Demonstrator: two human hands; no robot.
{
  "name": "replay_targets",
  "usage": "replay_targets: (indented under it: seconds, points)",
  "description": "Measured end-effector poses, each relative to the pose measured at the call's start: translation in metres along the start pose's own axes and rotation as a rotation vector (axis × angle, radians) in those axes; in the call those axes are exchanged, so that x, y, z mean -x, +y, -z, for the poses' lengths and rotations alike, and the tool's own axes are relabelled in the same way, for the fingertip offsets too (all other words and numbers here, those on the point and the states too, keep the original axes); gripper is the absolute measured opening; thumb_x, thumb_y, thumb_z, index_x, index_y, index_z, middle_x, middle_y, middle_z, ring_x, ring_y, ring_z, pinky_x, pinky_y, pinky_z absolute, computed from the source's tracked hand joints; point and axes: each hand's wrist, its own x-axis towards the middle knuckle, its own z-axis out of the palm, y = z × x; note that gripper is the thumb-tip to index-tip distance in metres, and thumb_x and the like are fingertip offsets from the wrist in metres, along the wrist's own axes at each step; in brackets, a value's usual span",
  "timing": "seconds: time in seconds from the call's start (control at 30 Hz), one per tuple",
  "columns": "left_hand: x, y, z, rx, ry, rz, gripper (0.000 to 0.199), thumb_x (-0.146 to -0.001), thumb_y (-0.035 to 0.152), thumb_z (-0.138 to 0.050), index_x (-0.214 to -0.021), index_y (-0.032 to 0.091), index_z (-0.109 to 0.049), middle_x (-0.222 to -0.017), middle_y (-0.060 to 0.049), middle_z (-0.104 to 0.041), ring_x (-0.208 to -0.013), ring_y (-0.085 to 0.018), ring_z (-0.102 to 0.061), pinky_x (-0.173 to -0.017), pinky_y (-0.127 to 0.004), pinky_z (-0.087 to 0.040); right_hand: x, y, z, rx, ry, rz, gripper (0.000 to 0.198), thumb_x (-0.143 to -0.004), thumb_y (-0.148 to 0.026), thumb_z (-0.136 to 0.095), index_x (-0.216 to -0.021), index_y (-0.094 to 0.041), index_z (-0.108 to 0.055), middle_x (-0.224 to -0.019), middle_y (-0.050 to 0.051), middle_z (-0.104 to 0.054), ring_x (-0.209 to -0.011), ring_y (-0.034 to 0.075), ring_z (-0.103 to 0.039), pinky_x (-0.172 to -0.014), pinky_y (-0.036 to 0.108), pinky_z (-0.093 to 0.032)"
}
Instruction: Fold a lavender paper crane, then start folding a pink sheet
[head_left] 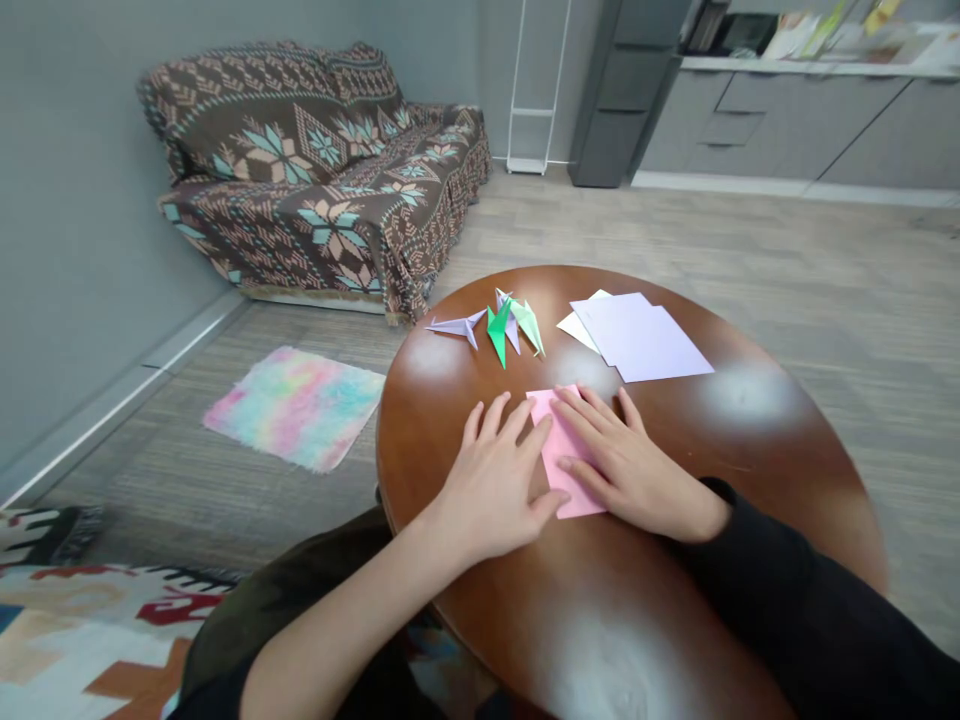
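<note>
A pink sheet of origami paper (564,445), seemingly folded to a narrow rectangle, lies on the round brown table (750,480). My left hand (499,475) rests at its left edge, fingers spread, with thumb and index fingertip touching the paper. Across the paper's right side lies my right hand (619,450), palm down, its fingers stretched out and pressing on it. Beyond my hands sit several folded paper cranes: a green one (499,332), a pale green one (528,325) and a purple one (459,326) among them.
Purple paper sheets (645,335) overlap a cream sheet (577,330) at the table's far side. A sofa (322,190) under a patterned cover stands beyond, with a fluffy pastel rug (296,405) on the floor. Grey cabinets (795,130) line the back right.
</note>
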Motion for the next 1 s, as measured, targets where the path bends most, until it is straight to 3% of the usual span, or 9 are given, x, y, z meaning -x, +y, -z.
replay_targets:
  seconds: [0.23, 0.47, 1.0]
  points:
    - [-0.0002, 0.0008, -0.0006, -0.017, 0.008, 0.006, 0.077, -0.091, 0.055, -0.063, -0.155, 0.017, -0.045, -0.167, -0.016, -0.04, -0.155, -0.043, -0.028, -0.127, -0.063, -0.022, 0.0005, -0.0011, -0.0012, 0.069, 0.003, 0.011, 0.067, -0.11, -0.049, -0.028, -0.169, -0.018, -0.017, -0.174, 0.013, -0.023, -0.161, 0.037, -0.019, -0.122, 0.075, -0.016]
    - [-0.0037, 0.0061, -0.004, -0.073, 0.035, 0.035, 0.06, -0.103, 0.049, -0.043, -0.153, 0.015, -0.049, -0.164, -0.017, -0.044, -0.153, -0.041, -0.033, -0.125, -0.063, -0.025, 0.0006, -0.0029, -0.0008, 0.135, -0.003, 0.005, 0.068, -0.11, -0.051, -0.025, -0.167, -0.013, -0.024, -0.174, 0.012, -0.022, -0.161, 0.04, -0.019, -0.123, 0.076, -0.011]
    - [-0.0045, 0.0055, -0.0032, -0.111, 0.083, 0.017, 0.057, -0.098, 0.05, -0.052, -0.145, 0.017, -0.055, -0.161, -0.016, -0.048, -0.149, -0.041, -0.038, -0.122, -0.061, -0.03, 0.0039, -0.0031, 0.0002, 0.104, -0.005, -0.044, 0.072, -0.109, -0.055, -0.028, -0.17, -0.021, -0.01, -0.174, 0.013, -0.024, -0.161, 0.04, -0.019, -0.12, 0.079, -0.01]
